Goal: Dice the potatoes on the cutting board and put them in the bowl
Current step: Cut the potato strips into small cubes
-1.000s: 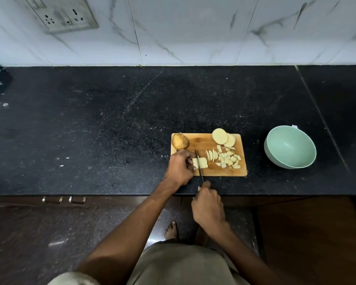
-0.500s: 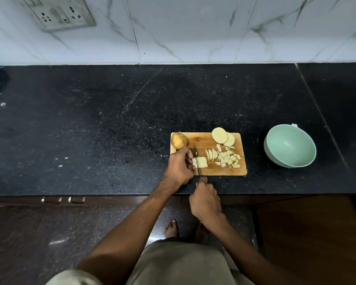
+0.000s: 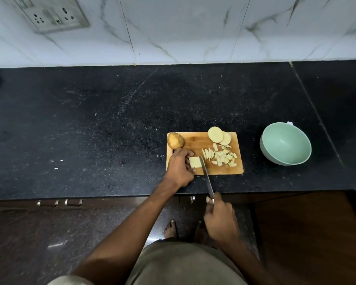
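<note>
While I am watching remotely, the scene is reading so:
Bowl [image 3: 285, 144]: sitting empty, right of the cutting board [image 3: 195, 141].
Left hand [image 3: 179, 168]: pinching a potato slab [image 3: 194, 162].
Right hand [image 3: 221, 220]: gripping the knife [image 3: 207, 179].
Writing: I am seeing none legible.

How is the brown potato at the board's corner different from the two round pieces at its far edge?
The brown potato still wears its skin; the round slices show pale cut flesh. The potato is a bulky lump and uncut as far as can be seen, while the slices are flat discs, one overlapping the other. The potato sits at the far left corner of the board, the slices toward the far right. Neither is touched by the hands, and neither is diced yet.
</note>
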